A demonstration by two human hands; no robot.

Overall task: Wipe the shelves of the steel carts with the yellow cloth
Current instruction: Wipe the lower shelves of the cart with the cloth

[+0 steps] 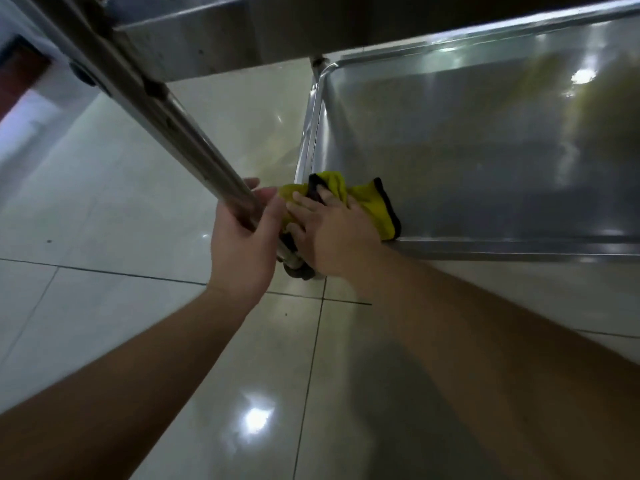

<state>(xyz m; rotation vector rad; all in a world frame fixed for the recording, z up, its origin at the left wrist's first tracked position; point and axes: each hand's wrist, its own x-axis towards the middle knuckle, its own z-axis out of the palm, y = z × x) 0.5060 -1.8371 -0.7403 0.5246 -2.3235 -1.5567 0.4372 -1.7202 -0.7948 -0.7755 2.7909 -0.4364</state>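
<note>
Left hand [247, 233] at about 9 o'clock of frame centre, fingers and thumb curled round the slanting steel post [166, 109] of the cart, gripping it low down, just above the caster [299, 270]

Right hand [334, 232] just beside it at 3 o'clock, fingers straight and spread, palm pressed flat onto the yellow cloth [375, 207]; nothing pinched or curled round

Yellow cloth with a dark border, bunched and partly hidden under the right hand, lying in the near-left corner of the lower steel shelf [502, 150], draped over the shelf's rim at that corner, with a fold poking out toward 9 o'clock next to the left hand's fingertips

Lower shelf a shallow tray with a raised rim, stretching from the cloth toward 1 and 3 o'clock, its surface shiny with blurred reflections of lights

Upper shelf [221, 36] at 12 o'clock, seen from below, joined to the post near the top-left of the frame

Both forearms bare, entering from 7 o'clock and 5 o'clock

Pale glossy tiled floor [104, 209] beneath everything, dark grout lines crossing it, a bright light reflection at 6 o'clock

Dark reddish blurred shape at the far 10 o'clock edge, too smeared to identify
</note>
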